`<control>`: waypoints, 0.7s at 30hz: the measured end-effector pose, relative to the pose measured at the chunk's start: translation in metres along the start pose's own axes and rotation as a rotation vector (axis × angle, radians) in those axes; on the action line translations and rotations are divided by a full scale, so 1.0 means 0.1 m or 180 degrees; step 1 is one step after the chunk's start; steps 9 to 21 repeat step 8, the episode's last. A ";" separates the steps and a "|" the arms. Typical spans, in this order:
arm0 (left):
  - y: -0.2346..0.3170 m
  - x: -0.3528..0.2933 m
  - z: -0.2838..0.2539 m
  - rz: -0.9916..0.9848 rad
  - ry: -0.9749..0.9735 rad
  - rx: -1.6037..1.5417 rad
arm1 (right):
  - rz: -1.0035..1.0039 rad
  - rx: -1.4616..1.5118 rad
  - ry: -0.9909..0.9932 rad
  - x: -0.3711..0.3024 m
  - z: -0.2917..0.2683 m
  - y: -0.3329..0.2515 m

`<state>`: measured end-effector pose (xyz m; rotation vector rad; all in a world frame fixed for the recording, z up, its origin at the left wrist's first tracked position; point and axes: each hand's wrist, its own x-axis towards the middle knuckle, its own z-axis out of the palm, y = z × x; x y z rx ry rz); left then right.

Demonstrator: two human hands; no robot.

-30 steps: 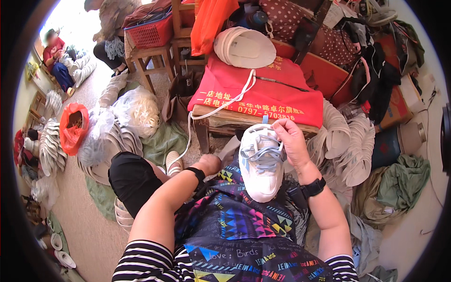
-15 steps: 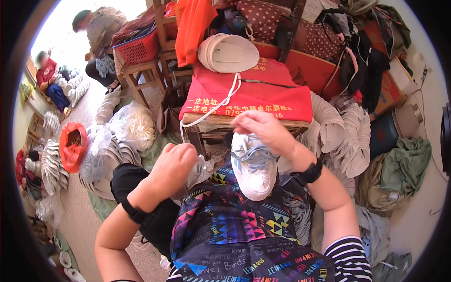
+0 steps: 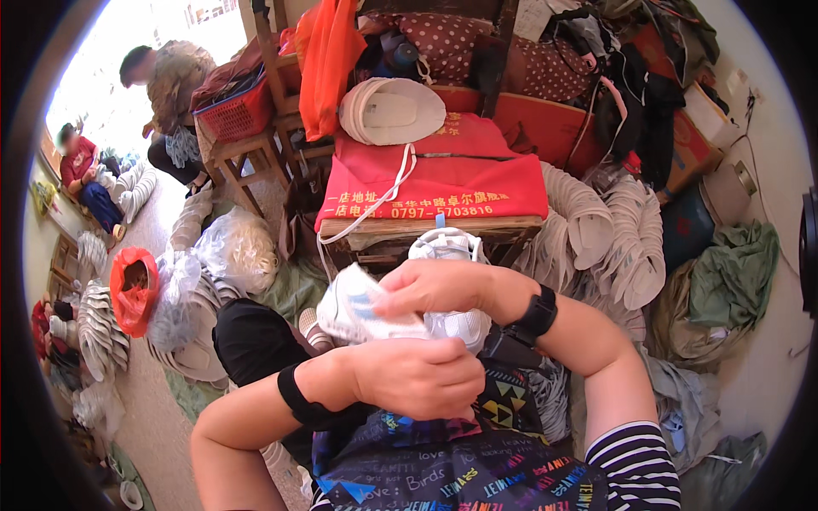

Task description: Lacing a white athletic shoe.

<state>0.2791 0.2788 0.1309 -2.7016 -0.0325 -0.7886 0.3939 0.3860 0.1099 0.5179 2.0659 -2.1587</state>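
Note:
A white shoe upper (image 3: 348,308) with pale blue stripes is pinched in my right hand (image 3: 430,288), its fingers closed on the edge. Just below it, my left hand (image 3: 422,376) is closed, knuckles up; whatever its fingers hold is hidden. Behind both hands a white shoe (image 3: 460,328) rests at my lap, toe toward me, partly covered by my right hand and wrist. A dark patterned apron (image 3: 409,460) covers my lap.
Ahead stands a wooden stool under a red cloth (image 3: 443,183), with stacked white soles (image 3: 396,111) and a white cord (image 3: 375,213) on it. More white uppers (image 3: 630,247) are piled to the right. Plastic bags (image 3: 234,247) lie left. Two people sit at the far left.
My hands have come together over my lap; the left moved right and toward me. A white upper is now in my right hand. The blue-grey laces seen on the shoe are now out of sight.

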 end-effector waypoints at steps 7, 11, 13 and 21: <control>-0.03 -0.51 -0.05 -0.2249 0.0305 0.0382 | -0.1169 0.2521 0.1283 -0.65 -0.23 0.34; -0.08 -0.59 0.02 -0.2632 0.0264 0.0298 | -0.1197 0.2696 0.1289 -0.72 -0.24 0.38; -0.08 -0.59 0.02 -0.2632 0.0264 0.0298 | -0.1197 0.2696 0.1289 -0.72 -0.24 0.38; -0.08 -0.59 0.02 -0.2632 0.0264 0.0298 | -0.1197 0.2696 0.1289 -0.72 -0.24 0.38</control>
